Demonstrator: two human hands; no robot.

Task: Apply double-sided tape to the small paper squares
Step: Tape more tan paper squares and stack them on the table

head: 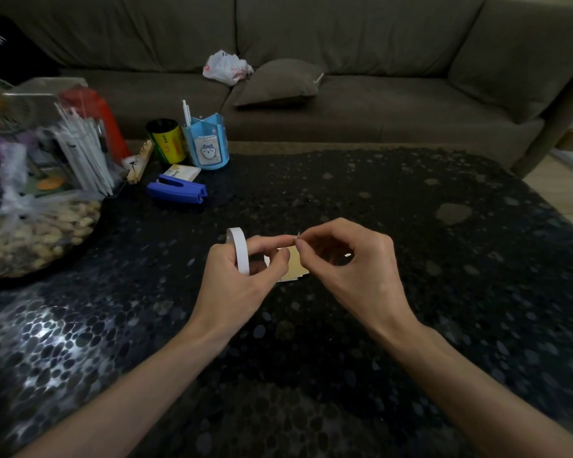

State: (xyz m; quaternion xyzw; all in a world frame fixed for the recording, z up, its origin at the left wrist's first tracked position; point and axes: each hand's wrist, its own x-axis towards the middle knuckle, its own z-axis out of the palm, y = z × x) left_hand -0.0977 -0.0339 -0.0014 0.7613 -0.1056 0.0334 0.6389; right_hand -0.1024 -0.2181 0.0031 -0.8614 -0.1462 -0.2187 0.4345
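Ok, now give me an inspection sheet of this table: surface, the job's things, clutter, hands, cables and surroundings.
Surface: dark pebble-patterned table, with glare at the near left.
Job's things: white tape roll held off the table; small paper squares lie on the table under the hands, partly hidden.
Clutter: blue stapler, yellow can, blue pen holder and bag of nuts, all at the far left.
Hands: left hand grips the tape roll; right hand pinches the tape end between its fingers.
Cables: nothing seen.
Surroundings: brown sofa with a cushion and a plastic bag.
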